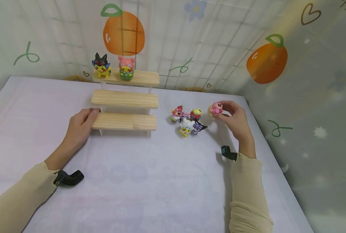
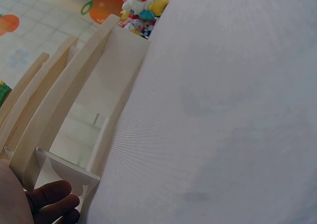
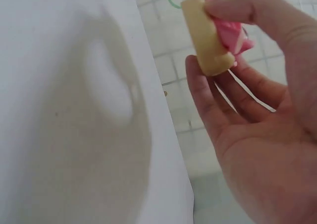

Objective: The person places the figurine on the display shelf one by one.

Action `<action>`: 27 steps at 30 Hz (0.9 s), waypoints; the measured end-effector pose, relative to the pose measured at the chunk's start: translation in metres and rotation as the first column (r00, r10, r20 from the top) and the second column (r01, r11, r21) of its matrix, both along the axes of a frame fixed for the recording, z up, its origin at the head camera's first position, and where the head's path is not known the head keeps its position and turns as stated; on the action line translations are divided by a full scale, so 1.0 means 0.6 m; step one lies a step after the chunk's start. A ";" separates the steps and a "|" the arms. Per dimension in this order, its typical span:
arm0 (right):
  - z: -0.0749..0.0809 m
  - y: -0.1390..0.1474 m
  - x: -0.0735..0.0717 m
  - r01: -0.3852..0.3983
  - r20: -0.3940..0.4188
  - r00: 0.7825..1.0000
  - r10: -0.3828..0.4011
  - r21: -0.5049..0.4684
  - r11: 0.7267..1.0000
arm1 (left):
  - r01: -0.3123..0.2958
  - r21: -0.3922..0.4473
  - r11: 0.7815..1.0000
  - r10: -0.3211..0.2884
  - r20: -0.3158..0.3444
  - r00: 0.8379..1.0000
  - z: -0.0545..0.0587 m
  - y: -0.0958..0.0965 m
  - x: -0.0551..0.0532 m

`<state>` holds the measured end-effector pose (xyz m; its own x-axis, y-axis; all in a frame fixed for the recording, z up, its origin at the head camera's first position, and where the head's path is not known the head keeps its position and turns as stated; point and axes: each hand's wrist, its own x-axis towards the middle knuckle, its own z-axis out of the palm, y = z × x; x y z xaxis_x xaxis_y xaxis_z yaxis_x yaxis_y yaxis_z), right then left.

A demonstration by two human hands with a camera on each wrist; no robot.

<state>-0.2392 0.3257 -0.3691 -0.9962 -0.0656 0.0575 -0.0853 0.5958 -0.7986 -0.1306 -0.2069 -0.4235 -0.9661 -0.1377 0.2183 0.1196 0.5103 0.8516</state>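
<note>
A pink figurine (image 1: 216,108) with a cream-coloured base (image 3: 204,38) is pinched between the thumb and fingers of my right hand (image 1: 237,120), held over the right side of the table. My left hand (image 1: 79,129) grips the left end of the lowest step of a three-tier wooden display stand (image 1: 124,121). Its thumb lies along that step's end; in the left wrist view the other fingers (image 2: 49,194) curl beside the white side support. Two figurines stand on the top tier: a yellow one with a black hood (image 1: 101,66) and one in a pink hood (image 1: 127,68).
Several small figurines cluster right of the stand, among them a white-topped one (image 1: 186,126), a red-and-green one (image 1: 195,114) and a pink one (image 1: 177,113). A curtain with printed oranges (image 1: 124,34) hangs behind the white-covered table (image 1: 149,187) and along its right edge.
</note>
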 end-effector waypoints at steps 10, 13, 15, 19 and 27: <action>0.035 -0.028 0.013 0.003 -0.074 0.997 -0.007 -0.059 0.998 | -0.010 0.007 1.000 0.010 0.010 1.000 0.002 -0.001 0.000; 0.053 -0.044 0.022 -0.007 -0.107 0.994 0.001 -0.051 0.999 | -0.005 0.009 1.000 0.004 0.008 1.000 0.003 0.001 0.001; 0.064 -0.056 0.028 -0.015 -0.128 0.992 0.010 -0.040 0.999 | 0.002 0.009 1.000 -0.002 0.007 1.000 0.004 0.002 0.001; 0.083 -0.087 0.035 -0.055 -0.156 0.987 0.044 -0.069 0.996 | 0.008 0.004 1.000 -0.008 0.006 1.000 0.003 0.002 0.000; 0.109 -0.162 0.026 -0.168 -0.185 0.973 0.138 -0.158 0.973 | -0.009 0.004 1.000 0.009 0.008 1.000 0.001 0.002 0.001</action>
<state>-0.2238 0.2288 -0.3037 -0.9492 -0.1908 0.2501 -0.3092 0.4202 -0.8531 -0.1301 -0.2057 -0.4228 -0.9665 -0.1472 0.2104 0.1088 0.5075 0.8547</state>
